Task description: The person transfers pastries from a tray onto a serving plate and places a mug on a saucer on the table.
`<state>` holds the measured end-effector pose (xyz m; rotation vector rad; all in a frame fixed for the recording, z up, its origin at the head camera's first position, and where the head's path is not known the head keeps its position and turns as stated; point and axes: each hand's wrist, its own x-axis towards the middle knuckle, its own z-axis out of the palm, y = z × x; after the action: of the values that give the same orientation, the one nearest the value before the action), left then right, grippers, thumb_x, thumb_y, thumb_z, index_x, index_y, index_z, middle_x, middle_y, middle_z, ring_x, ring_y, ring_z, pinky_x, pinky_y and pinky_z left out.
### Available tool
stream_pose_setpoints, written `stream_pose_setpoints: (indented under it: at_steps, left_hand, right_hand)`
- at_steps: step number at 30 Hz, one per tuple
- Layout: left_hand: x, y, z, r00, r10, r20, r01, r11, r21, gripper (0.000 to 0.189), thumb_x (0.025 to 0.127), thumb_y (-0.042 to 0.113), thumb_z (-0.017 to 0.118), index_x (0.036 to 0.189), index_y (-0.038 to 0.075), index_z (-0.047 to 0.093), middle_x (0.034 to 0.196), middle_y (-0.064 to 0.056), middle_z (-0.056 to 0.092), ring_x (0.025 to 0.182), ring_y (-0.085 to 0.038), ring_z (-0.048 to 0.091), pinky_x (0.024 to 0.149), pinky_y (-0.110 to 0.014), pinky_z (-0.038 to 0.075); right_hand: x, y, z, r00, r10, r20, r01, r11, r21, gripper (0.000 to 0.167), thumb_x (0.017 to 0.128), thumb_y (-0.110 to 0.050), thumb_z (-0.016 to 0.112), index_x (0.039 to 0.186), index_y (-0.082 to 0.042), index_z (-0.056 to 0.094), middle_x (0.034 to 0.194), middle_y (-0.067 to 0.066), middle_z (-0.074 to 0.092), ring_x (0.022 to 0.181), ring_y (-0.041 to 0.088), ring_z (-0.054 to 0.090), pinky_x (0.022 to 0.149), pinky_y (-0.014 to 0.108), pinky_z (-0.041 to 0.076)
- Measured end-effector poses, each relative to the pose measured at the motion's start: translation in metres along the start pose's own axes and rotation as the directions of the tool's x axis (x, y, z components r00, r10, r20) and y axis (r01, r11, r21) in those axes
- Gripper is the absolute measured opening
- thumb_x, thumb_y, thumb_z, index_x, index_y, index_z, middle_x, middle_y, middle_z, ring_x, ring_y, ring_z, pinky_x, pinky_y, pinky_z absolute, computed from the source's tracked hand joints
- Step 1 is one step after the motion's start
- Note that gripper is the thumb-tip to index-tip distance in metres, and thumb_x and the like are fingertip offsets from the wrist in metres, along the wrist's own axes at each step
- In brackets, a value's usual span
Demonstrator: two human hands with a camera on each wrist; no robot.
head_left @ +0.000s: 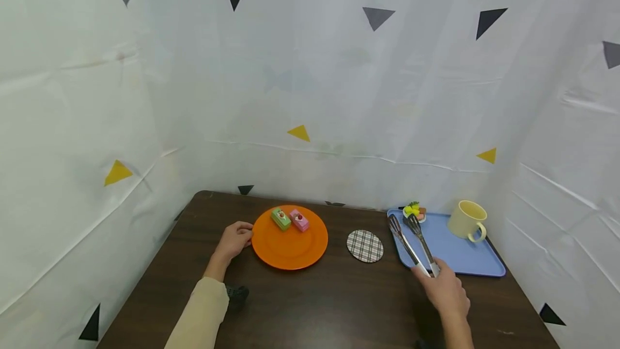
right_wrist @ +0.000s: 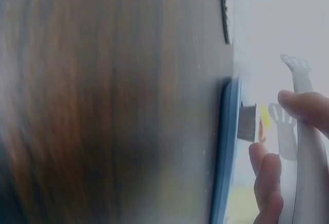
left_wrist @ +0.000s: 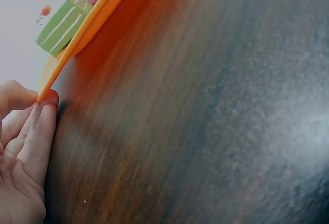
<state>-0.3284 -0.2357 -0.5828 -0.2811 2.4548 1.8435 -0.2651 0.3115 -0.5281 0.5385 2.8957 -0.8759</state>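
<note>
At the left, my left hand [head_left: 236,240] pinches the rim of an orange plate [head_left: 289,255]; the left wrist view shows the thumb above the edge and fingers below. Two toy cake slices, one green [head_left: 281,220] and one pink [head_left: 299,221], lie side by side on the plate's far part. My right hand [head_left: 443,288] holds metal tongs [head_left: 425,246] over the near left part of a blue tray [head_left: 460,252]. The tongs' tips are spread apart with nothing between them, pointing toward a small white dish [head_left: 421,218] of yellow and other colourful pieces.
A pale yellow mug [head_left: 466,221] stands on the tray's far right, its handle toward the near side. Between plate and tray lies a round plaid coaster [head_left: 365,246]. White curtains [head_left: 310,69] with coloured triangles hang around the dark wooden table [head_left: 319,306].
</note>
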Motion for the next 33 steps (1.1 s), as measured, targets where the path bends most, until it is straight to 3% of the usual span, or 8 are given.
stream_pose_setpoints:
  at_steps: [8,16,33]
  left_hand:
    - [-0.002,0.0,0.001,1.0,0.005,0.004,-0.005,1.0,-0.007,0.037,0.111,0.016,0.058,0.143,-0.003,0.059,0.133,-0.025,0.068,0.114,-0.031,0.07,0.1,-0.039,0.062]
    - [-0.002,0.001,0.0,1.0,-0.004,0.02,0.004,1.0,-0.013,0.037,0.112,0.015,0.056,0.143,-0.004,0.059,0.131,-0.024,0.068,0.111,-0.027,0.07,0.096,-0.037,0.063]
    - [-0.004,0.001,-0.001,1.0,0.015,0.026,-0.014,0.999,-0.028,0.036,0.112,0.013,0.056,0.143,-0.005,0.059,0.132,-0.026,0.068,0.112,-0.029,0.069,0.096,-0.038,0.062]
  right_hand:
    - [0.001,0.008,-0.011,0.996,0.089,0.004,-0.089,0.996,-0.008,0.105,0.09,-0.079,0.064,0.161,-0.006,0.039,0.138,0.037,0.056,0.11,0.054,0.062,0.077,0.062,0.049]
    - [0.005,0.01,-0.017,0.991,0.109,-0.076,-0.113,0.992,-0.057,0.092,0.093,-0.068,0.069,0.157,-0.006,0.043,0.138,0.04,0.057,0.115,0.063,0.061,0.082,0.071,0.049]
    - [0.036,0.011,-0.023,0.991,0.133,-0.03,-0.136,0.982,-0.131,0.098,0.093,-0.067,0.069,0.159,-0.001,0.039,0.152,0.041,0.047,0.121,0.061,0.056,0.096,0.072,0.045]
